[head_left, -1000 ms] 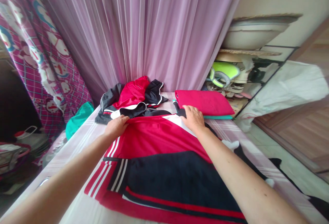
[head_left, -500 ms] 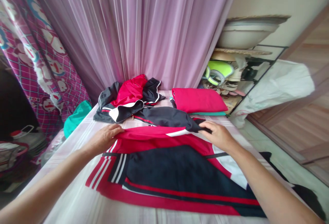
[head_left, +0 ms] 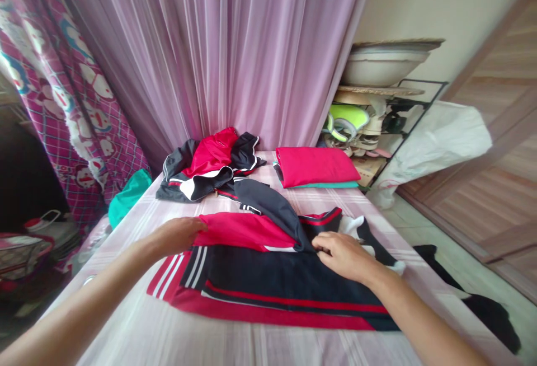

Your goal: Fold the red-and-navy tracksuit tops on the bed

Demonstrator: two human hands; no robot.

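A red, black and white tracksuit jacket (head_left: 289, 276) lies flat on the bed, with white stripes at its left end. Its far side is folded over toward me as a red panel (head_left: 239, 229). My left hand (head_left: 182, 233) is closed on the left end of that panel, fingertips partly hidden by blur. Pinched in my right hand (head_left: 342, 253) is the dark right end of the fold, where a grey-black sleeve (head_left: 272, 203) bends down to meet it. Dark and white parts of the jacket stick out beyond my right hand.
Behind the jacket sits a crumpled red and black garment (head_left: 213, 156). A folded red cloth stack (head_left: 316, 167) lies at the back right. A shelf rack (head_left: 413, 125) with a basin (head_left: 386, 66) stands right of the bed; purple curtains (head_left: 260, 58) hang behind.
Both hands have come toward me, the right one further and slightly left, bringing the jacket's far edge down over its dark middle. The sleeve now curves across the fold.
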